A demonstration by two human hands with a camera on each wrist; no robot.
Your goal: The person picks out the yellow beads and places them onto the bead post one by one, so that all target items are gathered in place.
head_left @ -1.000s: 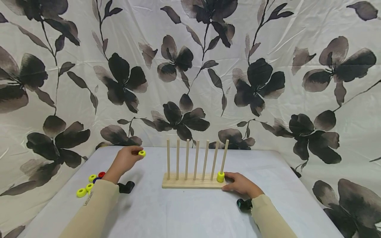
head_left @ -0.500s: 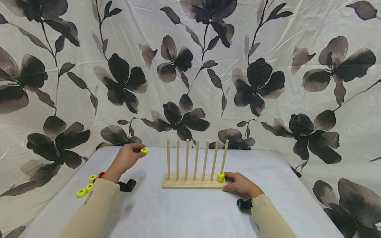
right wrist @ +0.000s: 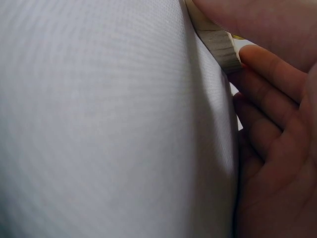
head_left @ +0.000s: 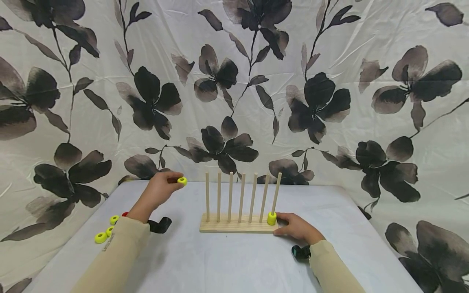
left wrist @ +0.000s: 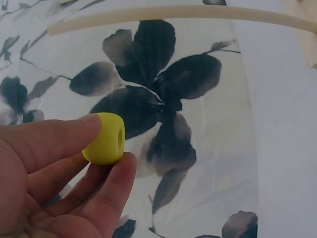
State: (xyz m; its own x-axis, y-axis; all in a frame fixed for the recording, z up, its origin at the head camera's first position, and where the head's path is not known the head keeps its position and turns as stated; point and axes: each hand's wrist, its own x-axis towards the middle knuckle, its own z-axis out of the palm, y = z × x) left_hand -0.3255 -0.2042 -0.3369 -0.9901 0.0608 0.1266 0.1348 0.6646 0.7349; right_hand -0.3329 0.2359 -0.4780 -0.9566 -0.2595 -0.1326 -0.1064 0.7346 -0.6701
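My left hand [head_left: 161, 189] pinches a yellow ring [head_left: 182, 180] between thumb and fingertips, raised above the table to the left of the wooden peg rack [head_left: 238, 224]. In the left wrist view the yellow ring [left wrist: 105, 138] shows its centre hole, and one peg [left wrist: 173, 13] runs across the top. The rack has several upright pegs. A second yellow ring [head_left: 271, 218] sits at the foot of the rightmost peg. My right hand [head_left: 294, 227] holds the rack's right end, and in the right wrist view its fingers [right wrist: 267, 64] press the wooden base [right wrist: 218, 40].
Loose yellow rings [head_left: 100, 237] and a red one [head_left: 125, 213] lie at the table's left edge behind my left sleeve. The grey table [head_left: 227, 264] is backed by a flower-printed cloth [head_left: 234, 81]. Black wrist-camera mounts [head_left: 160, 225] hang under both wrists.
My left hand has carried the yellow ring to the right and slightly upward, closer to the leftmost peg. The right hand stays on the rack's end.
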